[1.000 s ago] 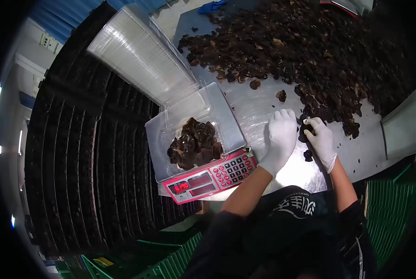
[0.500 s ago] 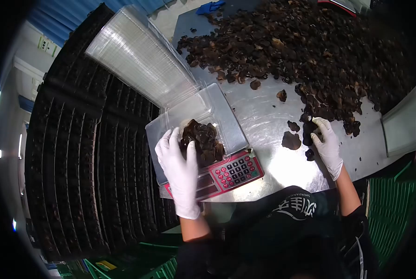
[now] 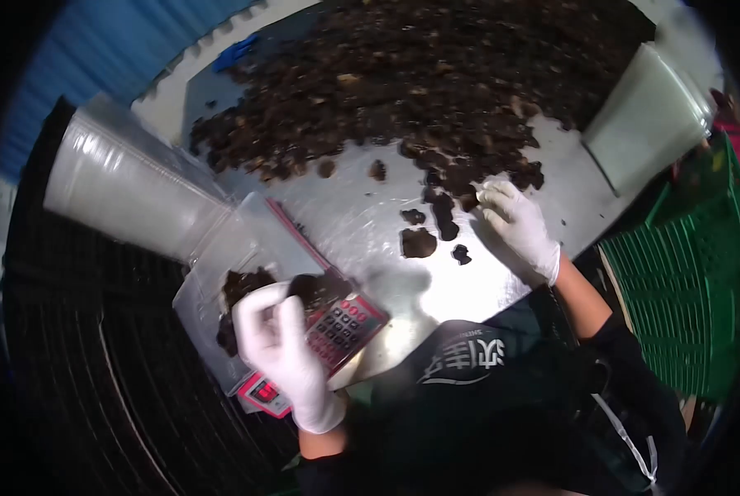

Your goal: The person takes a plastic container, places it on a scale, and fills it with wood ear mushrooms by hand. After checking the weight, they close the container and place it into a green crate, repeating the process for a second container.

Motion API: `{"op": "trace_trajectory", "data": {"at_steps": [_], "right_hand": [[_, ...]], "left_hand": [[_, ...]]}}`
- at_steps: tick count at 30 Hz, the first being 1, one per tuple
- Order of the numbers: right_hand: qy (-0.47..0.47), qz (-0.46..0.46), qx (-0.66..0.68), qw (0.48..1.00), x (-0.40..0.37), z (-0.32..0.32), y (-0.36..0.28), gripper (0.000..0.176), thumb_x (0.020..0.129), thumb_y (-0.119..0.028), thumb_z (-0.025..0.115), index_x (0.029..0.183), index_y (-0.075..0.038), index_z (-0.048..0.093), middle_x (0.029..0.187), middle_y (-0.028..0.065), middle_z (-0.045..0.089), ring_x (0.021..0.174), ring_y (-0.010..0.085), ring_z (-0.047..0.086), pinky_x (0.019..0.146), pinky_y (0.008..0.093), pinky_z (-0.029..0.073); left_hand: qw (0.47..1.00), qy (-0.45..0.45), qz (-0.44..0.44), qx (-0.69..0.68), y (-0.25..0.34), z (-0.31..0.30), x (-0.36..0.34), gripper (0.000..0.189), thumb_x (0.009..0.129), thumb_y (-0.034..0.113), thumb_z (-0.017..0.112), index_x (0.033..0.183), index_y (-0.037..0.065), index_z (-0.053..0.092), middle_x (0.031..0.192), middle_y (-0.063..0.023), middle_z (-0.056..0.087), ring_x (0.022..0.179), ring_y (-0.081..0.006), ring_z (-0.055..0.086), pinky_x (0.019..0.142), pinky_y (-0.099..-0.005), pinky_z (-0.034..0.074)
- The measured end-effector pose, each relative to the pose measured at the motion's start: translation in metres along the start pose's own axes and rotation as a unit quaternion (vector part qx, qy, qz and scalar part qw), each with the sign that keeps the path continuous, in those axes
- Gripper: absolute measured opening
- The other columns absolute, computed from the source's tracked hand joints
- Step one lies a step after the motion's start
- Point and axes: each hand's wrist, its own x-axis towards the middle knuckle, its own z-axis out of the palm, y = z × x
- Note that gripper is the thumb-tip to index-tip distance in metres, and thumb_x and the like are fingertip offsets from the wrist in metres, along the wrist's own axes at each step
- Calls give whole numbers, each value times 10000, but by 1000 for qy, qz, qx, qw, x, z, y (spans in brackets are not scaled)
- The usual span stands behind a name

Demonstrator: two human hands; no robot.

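Observation:
My left hand (image 3: 281, 351), white-gloved and slightly blurred, is over the scale with its fingers curled. A dark wood ear mushroom (image 3: 308, 289) shows at its fingertips and looks gripped. Under and beside the hand, more wood ears (image 3: 231, 335) lie in a clear plastic box (image 3: 207, 302) on the digital scale (image 3: 345, 331). My right hand (image 3: 520, 230), also gloved, is at the near edge of the heap of wood ears (image 3: 436, 99). Its fingers are bent, thumb apart, and the fingertips are beside a dark piece (image 3: 469, 198). Several loose pieces (image 3: 420, 242) lie to its left.
Stacked clear boxes (image 3: 130, 182) lean at the left, beside black racks (image 3: 64, 364). A pale translucent container (image 3: 651, 116) stands on the metal table (image 3: 358, 215) at the right. Green crates (image 3: 668, 306) are beyond its right edge. A blue glove-like item (image 3: 236, 51) lies at the back.
The camera view has turned, so the table appears shifted left. My left hand's fingers have curled, with a dark piece now at the tips. My right hand has drawn off the pieces it was touching.

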Motion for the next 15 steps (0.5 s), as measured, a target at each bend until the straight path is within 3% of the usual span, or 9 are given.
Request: {"op": "trace_trajectory", "data": {"at_steps": [2, 3, 5, 6, 7, 8, 10, 12, 15], "right_hand": [[12, -5, 3, 1000, -1, -30, 11, 201, 874, -120, 638, 1063, -59, 672, 1135, 114, 630, 999, 305, 647, 858, 366, 533], [20, 18, -8, 1000, -2, -44, 18, 205, 878, -118, 640, 1068, -49, 671, 1105, 107, 633, 977, 281, 653, 848, 350, 533], [29, 74, 33, 996, -5, -68, 29, 212, 886, -110, 640, 1080, -31, 668, 1045, 96, 635, 922, 233, 655, 817, 316, 528], [32, 109, 81, 990, -7, -80, 35, 215, 890, -104, 638, 1087, -23, 667, 1016, 91, 633, 889, 209, 651, 796, 299, 524], [11, 123, -1, 992, -10, -93, 39, 215, 901, -95, 627, 1097, -17, 665, 977, 90, 621, 819, 189, 633, 749, 277, 511], [11, 127, -4, 992, -14, -95, 41, 215, 901, -95, 627, 1097, -17, 665, 977, 90, 621, 819, 189, 633, 749, 277, 511], [-9, 155, -17, 988, -27, -96, 40, 217, 893, -114, 633, 1089, -32, 675, 944, 94, 636, 778, 201, 635, 729, 291, 512], [-54, 132, -11, 990, -35, -70, 29, 235, 858, -182, 658, 1066, -81, 698, 904, 115, 673, 824, 285, 667, 759, 362, 537], [-130, 26, -21, 991, -39, -13, 10, 244, 866, -184, 664, 1097, -110, 690, 1008, 86, 672, 921, 281, 659, 829, 361, 536]], "left_hand": [[973, -164, -132, -96, -11, 57, -28, 160, 868, -66, 608, 1011, 4, 600, 946, -69, 643, 786, -137, 615, 697, -251, 510], [940, -255, 188, 123, -49, 74, -39, 173, 866, -40, 640, 1028, 13, 608, 938, -63, 670, 771, -125, 615, 651, -239, 490], [897, -435, -33, -68, -83, 108, -106, 248, 872, 46, 683, 1112, 45, 620, 911, -46, 669, 792, -144, 619, 734, -286, 469], [783, -584, -210, -50, -36, 116, -91, 285, 873, 52, 672, 1151, 72, 617, 973, -68, 657, 840, -174, 616, 805, -324, 459], [774, -620, -95, -92, -55, 126, -109, 358, 865, 37, 659, 1213, 9, 584, 1110, -140, 644, 1053, -235, 625, 877, -339, 515], [772, -621, -97, -95, -69, 127, -108, 358, 865, 37, 659, 1213, 9, 584, 1110, -140, 644, 1053, -235, 625, 877, -339, 515], [853, -470, 204, 101, -96, 126, -93, 368, 845, 72, 642, 1197, -14, 577, 1175, -176, 608, 1087, -305, 592, 915, -393, 495], [820, -344, 271, 369, -124, 125, -67, 373, 781, 150, 658, 1127, 17, 618, 1187, -161, 608, 1124, -309, 563, 876, -407, 492], [783, -276, 255, 495, -153, 110, -47, 406, 758, 199, 663, 1118, 17, 614, 1203, -171, 589, 1149, -324, 542, 880, -404, 483]]}}
